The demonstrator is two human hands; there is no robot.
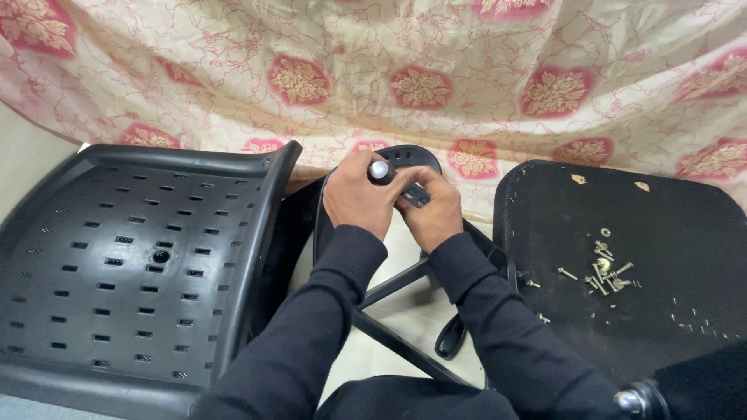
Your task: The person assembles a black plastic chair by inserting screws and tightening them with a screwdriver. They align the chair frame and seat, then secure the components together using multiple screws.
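Note:
My left hand [355, 197] is closed around the top of a black gas-lift column with a shiny metal tip [379, 170]. Beside it, my right hand [429, 210] grips a small black lever piece [415, 194] next to the column. Both hands touch each other above a black chair mechanism plate [405, 155]. Below them the black star base's legs [397, 284] spread over the pale floor, one ending in a castor [450, 336]. Both arms wear black sleeves.
A perforated black plastic seat shell [132, 264] lies at the left. At the right lies an upturned black seat pad [622, 233] with several loose bolts and washers [605, 272] on it. A floral cream-and-red cloth [420, 70] hangs behind. A second metal-tipped part [629, 400] shows at the bottom right.

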